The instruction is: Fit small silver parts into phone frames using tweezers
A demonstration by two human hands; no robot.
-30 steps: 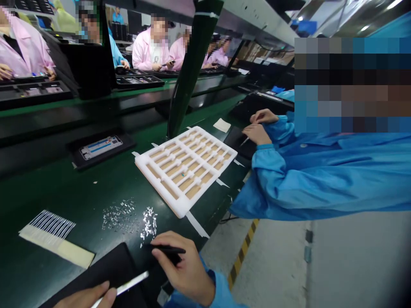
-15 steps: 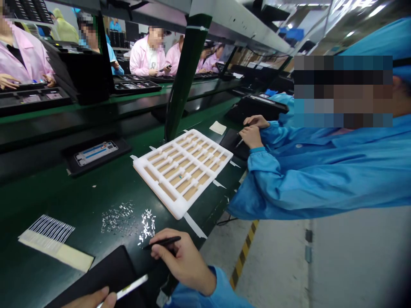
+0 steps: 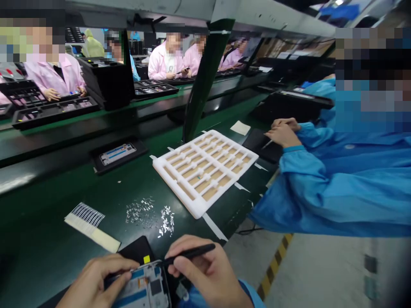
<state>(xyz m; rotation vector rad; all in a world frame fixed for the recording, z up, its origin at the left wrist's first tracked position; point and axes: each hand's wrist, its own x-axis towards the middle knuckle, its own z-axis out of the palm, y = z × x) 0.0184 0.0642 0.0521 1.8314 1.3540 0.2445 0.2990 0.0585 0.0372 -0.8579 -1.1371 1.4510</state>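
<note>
Phone frame (image 3: 144, 287) sits low in our view, its upper left edge pinched between the thumb and fingers of our left hand (image 3: 102, 276). Our right hand (image 3: 208, 267) is just beside the frame's upper right corner, fingers closed around a slim black tool (image 3: 192, 253) whose tip reaches that corner; we cannot tell whether it touches. Behind the frame we see a black pad (image 3: 138, 246) on the green desk (image 3: 41, 239). Farther off, near our right hand, lie small silvery pieces (image 3: 166, 221), with clear bits (image 3: 139, 211) beside them and a white slotted tray (image 3: 201, 208) past both.
</note>
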